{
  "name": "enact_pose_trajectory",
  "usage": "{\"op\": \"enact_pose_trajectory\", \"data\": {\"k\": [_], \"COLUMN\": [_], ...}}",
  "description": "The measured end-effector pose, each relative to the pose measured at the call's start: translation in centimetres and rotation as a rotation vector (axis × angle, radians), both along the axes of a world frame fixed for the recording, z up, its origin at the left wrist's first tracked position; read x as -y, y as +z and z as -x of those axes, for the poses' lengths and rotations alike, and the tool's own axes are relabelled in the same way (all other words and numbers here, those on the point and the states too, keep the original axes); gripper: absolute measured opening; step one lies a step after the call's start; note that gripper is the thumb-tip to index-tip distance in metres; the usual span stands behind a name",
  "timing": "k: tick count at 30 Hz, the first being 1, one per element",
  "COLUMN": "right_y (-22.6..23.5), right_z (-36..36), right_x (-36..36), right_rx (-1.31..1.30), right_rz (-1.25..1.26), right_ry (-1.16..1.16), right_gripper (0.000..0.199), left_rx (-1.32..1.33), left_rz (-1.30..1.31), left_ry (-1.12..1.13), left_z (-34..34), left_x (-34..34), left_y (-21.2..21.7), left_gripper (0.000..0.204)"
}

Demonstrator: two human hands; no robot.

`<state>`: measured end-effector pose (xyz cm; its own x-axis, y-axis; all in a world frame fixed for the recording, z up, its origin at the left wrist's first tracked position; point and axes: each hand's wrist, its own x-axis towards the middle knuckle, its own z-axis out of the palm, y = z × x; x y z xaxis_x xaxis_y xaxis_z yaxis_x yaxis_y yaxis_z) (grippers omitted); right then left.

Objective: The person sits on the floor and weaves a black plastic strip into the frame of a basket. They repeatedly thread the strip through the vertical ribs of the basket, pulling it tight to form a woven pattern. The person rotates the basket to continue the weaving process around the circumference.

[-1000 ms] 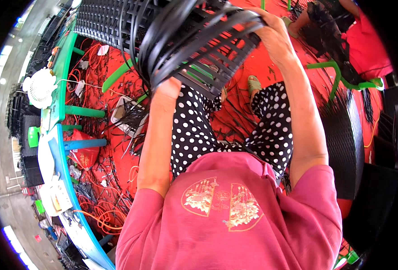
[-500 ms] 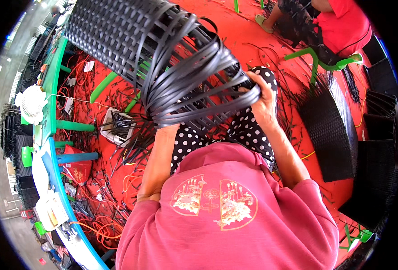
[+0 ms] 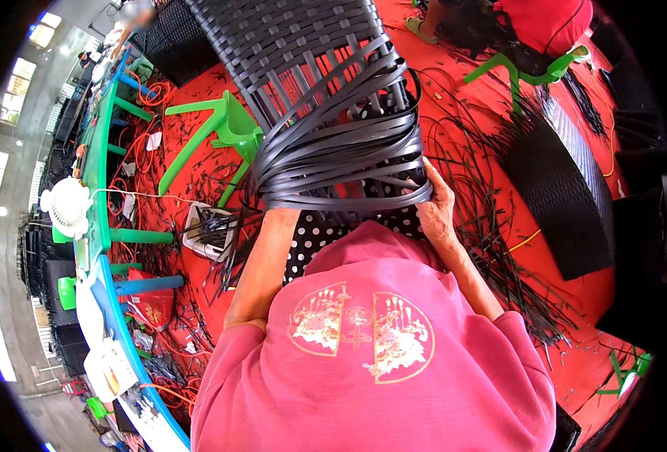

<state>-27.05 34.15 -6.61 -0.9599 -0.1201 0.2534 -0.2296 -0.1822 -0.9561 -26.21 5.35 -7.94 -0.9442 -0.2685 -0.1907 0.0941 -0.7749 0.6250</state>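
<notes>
A black woven piece (image 3: 296,38), made of flat plastic strips, reaches from my lap toward the far side. Its far part is tightly woven, while bare slats show nearer to me. Long loose black strips (image 3: 341,154) loop across its near end. My right hand (image 3: 437,200) is closed around the near right corner of the piece, where the strips bend. At the near left corner, my left hand (image 3: 282,214) reaches under the strips. Only its wrist and heel show, with the fingers hidden.
A green stool (image 3: 235,128) lies at the left, with a white bin (image 3: 209,233) of strip scraps nearer. A fan (image 3: 68,207) stands by the green and blue tables (image 3: 101,188). Right are a woven black panel (image 3: 559,188) and strips on the red floor. Another person (image 3: 548,26) sits far right.
The woven piece has swung clockwise, its far end going right, and its near end now lies squarer across my lap. My right hand has come lower and nearer to me.
</notes>
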Motion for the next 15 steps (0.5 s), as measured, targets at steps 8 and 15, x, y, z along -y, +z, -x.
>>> {"op": "enact_pose_trajectory", "data": {"k": [8, 15], "right_y": [1.8, 3.4], "right_z": [-4.2, -4.2], "right_x": [-4.6, -7.8], "right_rx": [0.211, 0.091], "right_rz": [0.054, -0.375], "right_ry": [0.025, 0.345], "right_gripper": [0.056, 0.069], "left_rx": [0.075, 0.177], "left_rz": [0.059, 0.193], "left_ry": [-0.032, -0.045], "left_z": [-1.7, -4.9], "left_x": [-1.8, -1.6], "left_y": [-0.5, 0.1], "left_gripper": [0.035, 0.035]}}
